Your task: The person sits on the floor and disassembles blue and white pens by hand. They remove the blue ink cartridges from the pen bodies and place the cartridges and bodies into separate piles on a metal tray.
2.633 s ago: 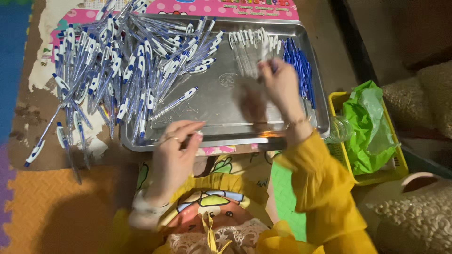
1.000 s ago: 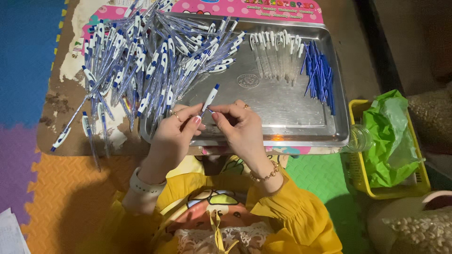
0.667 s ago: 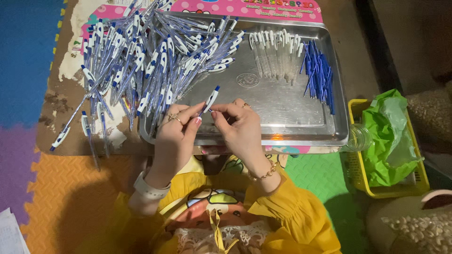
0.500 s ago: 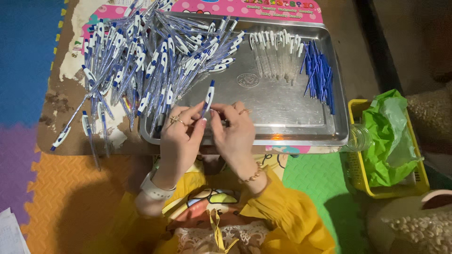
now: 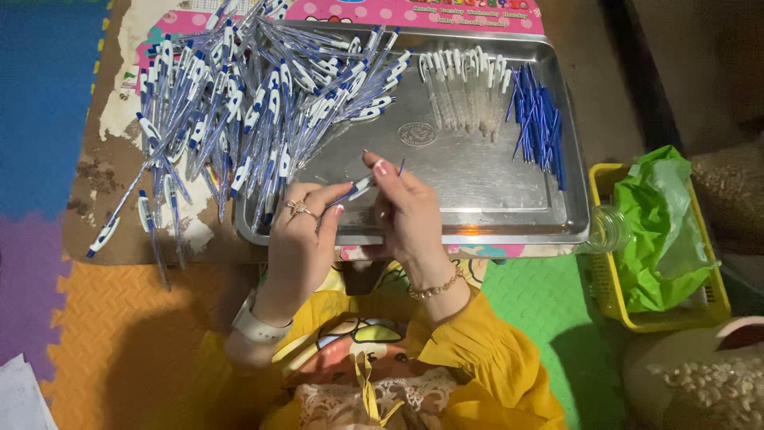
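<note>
Head view, looking down from above. Shows the left hand point(image 5: 298, 231) and the right hand point(image 5: 406, 211) close together at 6 o'clock of the metal tray point(image 5: 477, 183). Both pinched tight on 1 blue and white pen point(image 5: 360, 188), held just above the tray's bare floor. Thin blue refill point(image 5: 400, 167) poking out past the right fingertips, toward 1 o'clock.

Looks like the step of sliding the refill into the pen. Calls next for a straight, gentle push and a steady grip.

Further out:
- At 10 o'clock, a big heap of pens point(image 5: 263, 103), spilling over the tray's edge.
- At 12 o'clock, a row of clear pieces point(image 5: 461, 87).
- At 2 o'clock, loose refills point(image 5: 537, 127).
- At 3 o'clock, off the tray, a yellow basket point(image 5: 601, 263) with a green bag point(image 5: 660, 223).

Hard to tell how far in the refill sits: hidden by fingers. Too small to tell what the clear pieces are.
</note>
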